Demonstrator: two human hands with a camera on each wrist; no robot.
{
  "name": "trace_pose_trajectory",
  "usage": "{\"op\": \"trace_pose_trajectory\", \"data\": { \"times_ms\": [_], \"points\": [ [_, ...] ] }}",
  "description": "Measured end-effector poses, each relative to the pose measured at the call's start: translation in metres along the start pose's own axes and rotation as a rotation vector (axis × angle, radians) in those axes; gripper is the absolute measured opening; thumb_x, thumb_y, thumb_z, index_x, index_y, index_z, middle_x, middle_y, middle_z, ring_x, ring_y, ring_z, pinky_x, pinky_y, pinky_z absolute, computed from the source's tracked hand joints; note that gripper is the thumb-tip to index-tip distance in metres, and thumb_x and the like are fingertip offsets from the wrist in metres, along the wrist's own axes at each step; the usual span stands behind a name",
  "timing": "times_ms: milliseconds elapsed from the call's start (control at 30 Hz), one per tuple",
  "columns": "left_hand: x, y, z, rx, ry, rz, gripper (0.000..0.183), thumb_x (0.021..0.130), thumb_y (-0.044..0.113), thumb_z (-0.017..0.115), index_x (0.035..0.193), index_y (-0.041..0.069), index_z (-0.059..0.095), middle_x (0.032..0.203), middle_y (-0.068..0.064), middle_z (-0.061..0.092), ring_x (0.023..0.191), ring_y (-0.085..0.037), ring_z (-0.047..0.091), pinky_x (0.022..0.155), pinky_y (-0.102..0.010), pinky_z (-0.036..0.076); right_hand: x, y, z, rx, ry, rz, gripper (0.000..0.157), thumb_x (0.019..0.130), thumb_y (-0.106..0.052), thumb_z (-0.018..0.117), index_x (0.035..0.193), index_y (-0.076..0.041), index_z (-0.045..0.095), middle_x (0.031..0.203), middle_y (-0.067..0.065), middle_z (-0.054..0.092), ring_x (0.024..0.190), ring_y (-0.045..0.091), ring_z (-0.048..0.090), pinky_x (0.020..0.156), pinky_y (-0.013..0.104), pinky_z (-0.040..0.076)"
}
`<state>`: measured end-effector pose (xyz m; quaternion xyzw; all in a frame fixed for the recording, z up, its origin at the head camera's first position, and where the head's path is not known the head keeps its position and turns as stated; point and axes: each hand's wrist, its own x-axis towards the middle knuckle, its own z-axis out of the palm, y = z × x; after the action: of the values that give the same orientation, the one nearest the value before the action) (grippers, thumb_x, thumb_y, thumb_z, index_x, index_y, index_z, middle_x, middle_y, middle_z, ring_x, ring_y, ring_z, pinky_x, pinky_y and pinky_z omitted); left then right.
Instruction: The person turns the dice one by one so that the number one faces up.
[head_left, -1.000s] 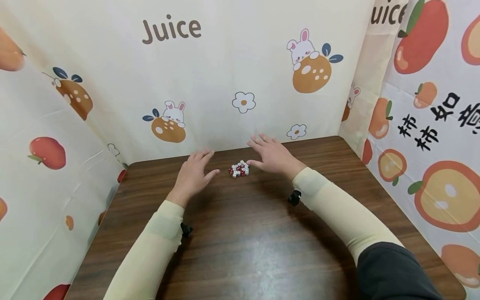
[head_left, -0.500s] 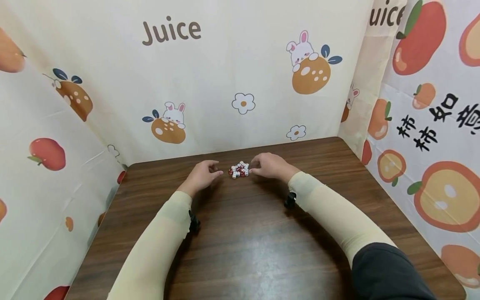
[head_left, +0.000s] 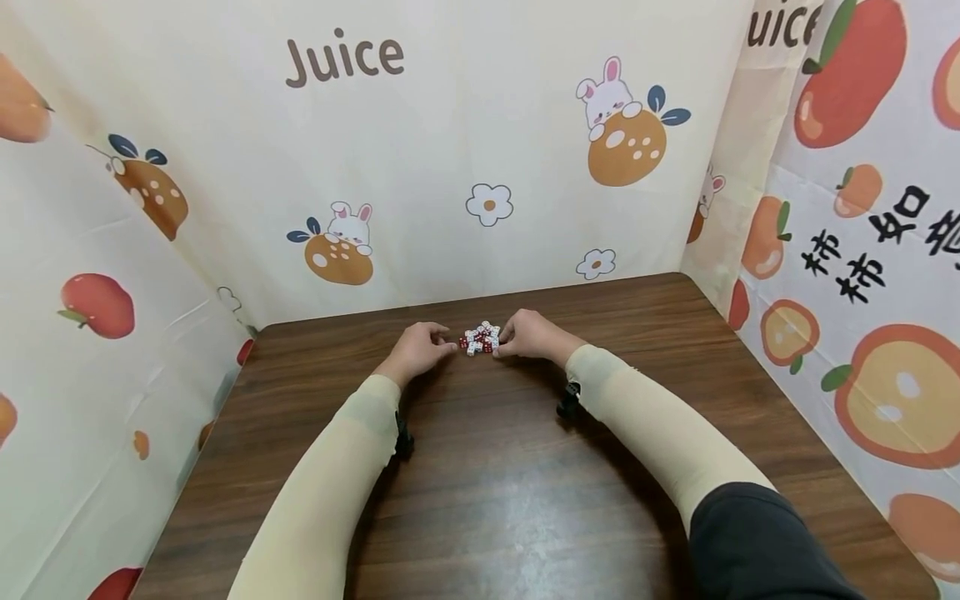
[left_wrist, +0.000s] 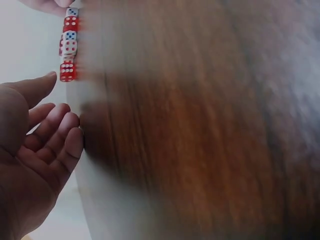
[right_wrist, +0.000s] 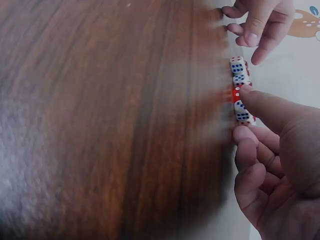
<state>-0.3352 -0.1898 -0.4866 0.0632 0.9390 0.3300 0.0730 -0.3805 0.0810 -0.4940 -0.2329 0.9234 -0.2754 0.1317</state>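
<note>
Several small red and white dice (head_left: 480,338) lie in a tight cluster toward the back of the table. At the cluster's left side is my left hand (head_left: 422,348), its thumb tip close to a red die (left_wrist: 67,70) and its fingers loosely bent. Nothing sits between that hand's thumb and fingers (left_wrist: 65,122). My right hand (head_left: 536,337) is at the right side of the dice, fingertips right at the outermost white ones. In the right wrist view, its thumb (right_wrist: 265,107) overlaps the row and its index fingertip is by the row's end, with white dice (right_wrist: 243,116) in the wide gap.
The brown wooden table (head_left: 480,500) reaches back to a cream printed cloth (head_left: 450,125). More printed cloth hangs along the left and right sides. A small black device (head_left: 570,400) is strapped at my right wrist, another (head_left: 403,437) at my left.
Both hands have come down from spread fingers and closed in on the dice from either side, fingers now bent. The dice look the same.
</note>
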Motion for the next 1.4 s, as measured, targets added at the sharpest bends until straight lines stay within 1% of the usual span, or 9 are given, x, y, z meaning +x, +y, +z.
{"op": "trace_pose_trajectory", "data": {
  "times_ms": [67,133,267,500,700,833,1033,1300,1400],
  "points": [
    [0.002,0.002,0.002,0.002,-0.006,0.007,0.050,0.101,0.035,0.074,0.143,0.008,0.065,0.106,-0.007,0.069,0.093,-0.023,0.061,0.087,-0.040,0.051,0.000,0.001,0.001,0.044,-0.004,0.034,0.031,0.089,-0.041,0.087,0.106,-0.015,0.084,0.103,0.003,0.082,0.070,0.014,0.074,0.069,0.031,0.061],
    [0.003,0.004,0.003,0.009,-0.013,0.014,0.049,0.101,0.035,0.074,0.141,0.008,0.067,0.106,-0.007,0.069,0.092,-0.023,0.060,0.086,-0.040,0.051,-0.001,0.000,0.001,0.084,-0.001,0.058,0.028,0.088,-0.038,0.088,0.104,-0.015,0.084,0.096,0.001,0.081,0.067,0.014,0.072,0.063,0.031,0.059],
    [0.005,0.008,0.004,0.043,-0.024,0.014,0.047,0.101,0.034,0.075,0.140,0.009,0.068,0.105,-0.007,0.069,0.091,-0.022,0.061,0.085,-0.039,0.050,0.000,-0.002,0.003,0.143,0.001,0.054,0.025,0.087,-0.034,0.090,0.103,-0.015,0.084,0.090,-0.001,0.080,0.065,0.015,0.070,0.059,0.031,0.058],
    [0.010,0.012,0.005,0.095,-0.049,0.012,0.044,0.100,0.033,0.076,0.138,0.012,0.070,0.101,-0.005,0.069,0.087,-0.020,0.060,0.079,-0.036,0.049,0.001,-0.002,0.005,0.150,0.004,0.047,0.021,0.087,-0.029,0.089,0.101,-0.014,0.084,0.080,-0.001,0.078,0.061,0.014,0.067,0.057,0.030,0.057],
    [0.012,0.015,0.004,0.141,-0.059,-0.002,0.042,0.101,0.034,0.074,0.138,0.014,0.071,0.097,-0.003,0.069,0.084,-0.019,0.059,0.077,-0.035,0.048,0.000,0.002,0.003,0.200,-0.016,0.049,0.020,0.088,-0.027,0.088,0.102,-0.014,0.084,0.082,-0.001,0.079,0.062,0.015,0.067,0.059,0.030,0.058],
    [0.014,0.012,0.005,0.182,-0.054,-0.013,0.040,0.100,0.036,0.075,0.134,0.016,0.074,0.098,-0.002,0.072,0.086,-0.020,0.062,0.080,-0.036,0.050,0.000,0.003,0.005,0.206,-0.020,0.044,0.014,0.089,-0.025,0.087,0.099,-0.015,0.084,0.082,-0.001,0.079,0.060,0.013,0.066,0.058,0.029,0.057],
    [0.016,0.011,0.007,0.214,-0.037,-0.011,0.034,0.100,0.038,0.075,0.127,0.019,0.078,0.115,-0.001,0.077,0.102,-0.021,0.068,0.093,-0.043,0.055,0.000,0.003,0.005,0.193,-0.017,0.041,0.012,0.090,-0.025,0.086,0.098,-0.016,0.084,0.081,-0.001,0.078,0.060,0.013,0.065,0.059,0.029,0.057],
    [0.013,0.011,0.007,0.217,-0.026,-0.005,0.026,0.101,0.036,0.073,0.120,0.020,0.080,0.104,0.001,0.076,0.095,-0.019,0.066,0.087,-0.040,0.053,0.001,0.003,0.005,0.218,-0.025,0.054,0.012,0.090,-0.024,0.086,0.097,-0.015,0.084,0.082,0.000,0.079,0.062,0.014,0.067,0.061,0.029,0.059],
    [0.012,0.011,0.007,0.215,-0.027,0.001,0.026,0.101,0.037,0.073,0.120,0.019,0.080,0.106,0.000,0.076,0.097,-0.020,0.067,0.088,-0.040,0.053,0.001,0.003,0.004,0.215,-0.024,0.060,0.013,0.089,-0.025,0.087,0.097,-0.015,0.084,0.082,-0.001,0.079,0.063,0.014,0.068,0.061,0.029,0.060]
  ]
}}
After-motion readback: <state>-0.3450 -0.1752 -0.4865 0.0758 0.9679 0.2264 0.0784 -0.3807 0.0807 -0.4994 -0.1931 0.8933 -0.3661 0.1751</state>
